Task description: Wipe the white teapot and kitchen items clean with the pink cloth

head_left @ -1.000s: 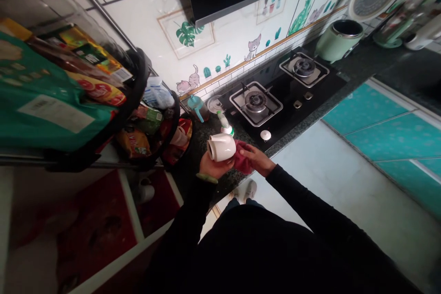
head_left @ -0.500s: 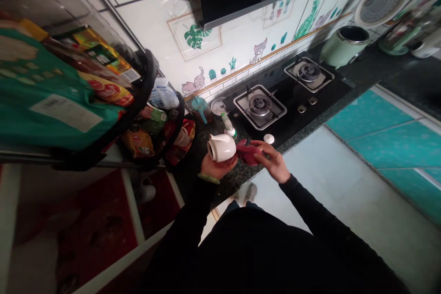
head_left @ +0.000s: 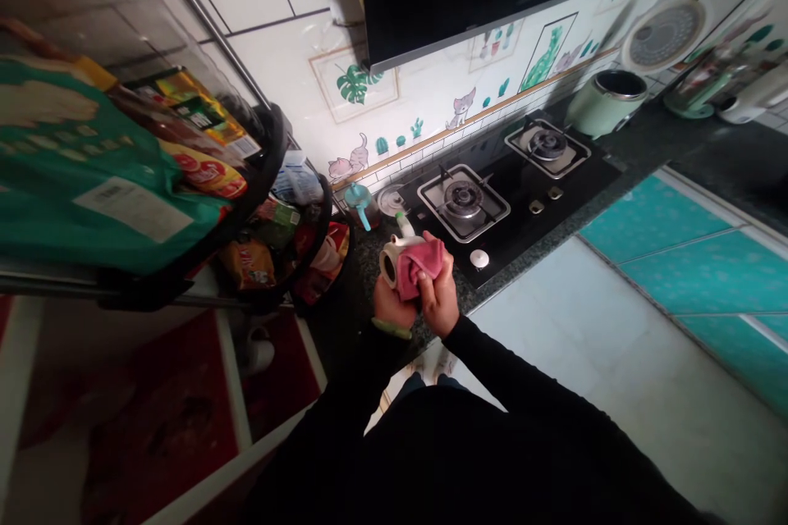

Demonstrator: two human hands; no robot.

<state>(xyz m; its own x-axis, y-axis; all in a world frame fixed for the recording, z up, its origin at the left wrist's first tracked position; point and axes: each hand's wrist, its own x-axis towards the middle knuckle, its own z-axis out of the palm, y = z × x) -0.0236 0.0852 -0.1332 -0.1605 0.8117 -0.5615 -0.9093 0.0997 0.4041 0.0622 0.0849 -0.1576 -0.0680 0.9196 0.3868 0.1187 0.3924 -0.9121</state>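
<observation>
A white ceramic jug (head_left: 394, 250) lies tilted on its side, its round mouth facing left. My left hand (head_left: 392, 305) cups it from below, the fingers closed around its underside. Over the jug's right side a dark pink cloth (head_left: 419, 264) is pressed by my right hand (head_left: 441, 295), which grips it with bent fingers. The cloth hides much of the jug's body. Just behind the jug, a bottle with a green-and-white top (head_left: 405, 223) shows in part. A small white lid (head_left: 479, 259) rests on the near edge of the black hob.
The two-burner gas hob (head_left: 523, 205) is set in a dark stone counter. A blue-lidded jar (head_left: 360, 205) stands against the wall. On the left, a rack (head_left: 271, 180) holds food packets above an open drawer (head_left: 237, 377). A pale green cooker (head_left: 607, 102) stands far right.
My right hand has moved left and brought the cloth onto the jug, where it was beside it before. The jug has shifted slightly and is now partly covered.
</observation>
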